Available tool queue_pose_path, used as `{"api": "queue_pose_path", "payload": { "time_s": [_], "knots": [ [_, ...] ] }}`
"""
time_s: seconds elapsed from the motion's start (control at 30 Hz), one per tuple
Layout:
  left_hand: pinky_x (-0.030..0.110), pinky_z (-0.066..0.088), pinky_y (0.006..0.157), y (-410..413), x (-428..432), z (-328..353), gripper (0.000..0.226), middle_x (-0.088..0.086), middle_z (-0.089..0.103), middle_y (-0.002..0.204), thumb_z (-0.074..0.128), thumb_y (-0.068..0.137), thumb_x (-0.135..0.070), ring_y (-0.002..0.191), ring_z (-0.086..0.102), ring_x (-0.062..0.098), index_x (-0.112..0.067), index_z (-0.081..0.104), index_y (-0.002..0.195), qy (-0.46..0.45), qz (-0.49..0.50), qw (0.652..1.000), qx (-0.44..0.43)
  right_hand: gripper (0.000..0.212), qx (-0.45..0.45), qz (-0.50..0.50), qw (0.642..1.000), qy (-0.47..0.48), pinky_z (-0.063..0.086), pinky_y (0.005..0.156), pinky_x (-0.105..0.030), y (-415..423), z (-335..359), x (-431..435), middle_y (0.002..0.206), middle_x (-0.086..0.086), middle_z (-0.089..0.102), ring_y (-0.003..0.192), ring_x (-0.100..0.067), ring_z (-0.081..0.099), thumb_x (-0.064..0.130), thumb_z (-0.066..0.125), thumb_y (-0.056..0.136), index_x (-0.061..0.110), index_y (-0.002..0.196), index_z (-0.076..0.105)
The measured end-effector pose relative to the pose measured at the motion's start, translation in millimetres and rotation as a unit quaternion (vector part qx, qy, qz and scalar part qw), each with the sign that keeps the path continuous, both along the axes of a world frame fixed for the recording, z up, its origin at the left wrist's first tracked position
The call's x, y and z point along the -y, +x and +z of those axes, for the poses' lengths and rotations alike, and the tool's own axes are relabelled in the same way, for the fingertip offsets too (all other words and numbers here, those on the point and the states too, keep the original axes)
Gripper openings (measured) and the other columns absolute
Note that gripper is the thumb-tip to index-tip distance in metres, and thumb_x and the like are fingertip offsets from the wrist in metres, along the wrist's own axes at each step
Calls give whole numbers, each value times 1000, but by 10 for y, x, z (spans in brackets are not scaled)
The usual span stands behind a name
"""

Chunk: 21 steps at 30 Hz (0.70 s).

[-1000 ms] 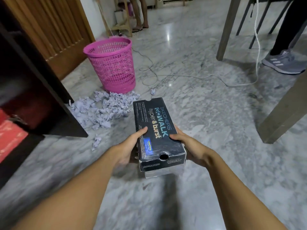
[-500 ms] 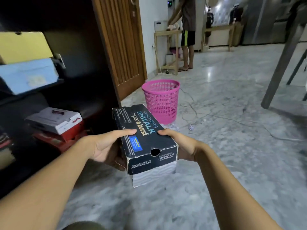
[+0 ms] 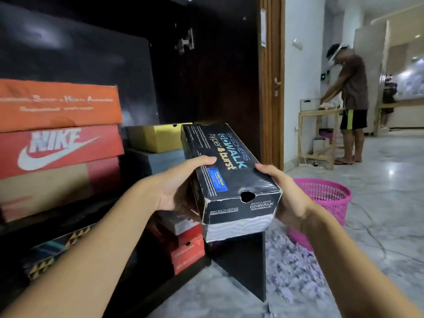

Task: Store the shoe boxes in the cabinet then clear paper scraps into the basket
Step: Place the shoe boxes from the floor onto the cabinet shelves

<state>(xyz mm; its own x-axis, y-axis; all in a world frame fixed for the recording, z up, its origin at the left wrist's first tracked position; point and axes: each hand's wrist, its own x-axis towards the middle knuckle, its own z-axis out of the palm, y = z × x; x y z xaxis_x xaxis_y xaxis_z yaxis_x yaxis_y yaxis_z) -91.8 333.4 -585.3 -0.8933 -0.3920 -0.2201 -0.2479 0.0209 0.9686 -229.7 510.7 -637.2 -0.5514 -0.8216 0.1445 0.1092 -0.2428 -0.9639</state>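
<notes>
At the left of the frame, orange shoe boxes (image 3: pixel 57 152) sit stacked on a shelf of the dark cabinet (image 3: pixel 243 262). Centre frame, the left hand (image 3: pixel 181 187) clasps one long side of the black shoe box (image 3: pixel 229 171), held up before the cabinet, and the right hand (image 3: pixel 286 196) clasps the other, each grip curled round it, thumb on the lid. Lower right, paper scraps (image 3: pixel 293 271) litter the floor beside the pink basket (image 3: pixel 330 203).

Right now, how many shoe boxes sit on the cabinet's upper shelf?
4: an orange box atop a red Nike box at left, and a yellow box atop a dark blue box, behind the held black box. More may be hidden.
</notes>
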Motion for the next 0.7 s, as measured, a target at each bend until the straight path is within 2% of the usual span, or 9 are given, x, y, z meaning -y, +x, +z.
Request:
{"api": "queue_pose_path", "payload": {
  "time_s": [0.1,0.17,0.27,0.37,0.43,0.5,0.6,0.7],
  "knots": [
    [47,56,81,-67,290,296,51,11,75,99,68,75,-58,84,72,29,-17,71,105,9,58,997,-47,47,-55,-7,997,-55,51,89,-39,-74,282,331,116,-8,73,104,-23,70,49,44,97,17,123,66],
    [51,55,80,-132,541,500,56,14,75,102,71,71,-59,86,71,32,-15,70,106,23,85,994,-67,54,-95,-3,993,-73,47,98,-44,-132,466,569,122,-5,71,114,-22,66,57,41,95,22,129,63],
    [64,48,88,-252,941,806,60,15,74,105,72,70,-58,99,69,36,-15,68,112,43,124,987,-96,48,-175,-4,981,-88,48,98,-44,-197,747,944,122,1,71,114,-18,67,56,47,91,27,127,63],
    [61,53,79,-398,1303,1142,51,13,77,92,65,77,-59,93,69,34,-15,69,103,41,150,981,-112,28,-214,-79,968,-103,51,98,-41,-301,1030,1408,115,5,73,107,-15,69,40,60,94,26,118,65],
    [62,53,79,-500,1544,1333,53,13,76,93,63,77,-61,92,69,34,-15,69,103,41,158,981,-106,25,-213,-120,964,-107,51,100,-42,-404,1184,1743,113,6,74,106,-14,69,40,63,93,27,114,67],
    [64,50,85,-616,1773,1478,58,15,75,102,62,76,-64,96,69,35,-14,70,106,36,160,982,-95,27,-194,-138,965,-107,52,95,-36,-486,1311,2033,112,7,73,103,-10,70,41,64,93,26,116,66],
    [54,56,75,-797,2053,1612,62,15,73,104,62,77,-64,93,69,32,-12,68,111,40,175,980,-84,26,-165,-147,970,-106,53,77,-16,-638,1436,2377,111,5,73,97,-4,70,33,61,96,20,119,64],
    [48,55,73,-958,2241,1661,61,17,72,99,58,80,-65,89,68,31,-10,66,107,35,179,980,-79,25,-174,-159,969,-69,54,75,-10,-857,1488,2680,110,5,72,90,2,70,32,58,98,21,120,61]
  ]
}}
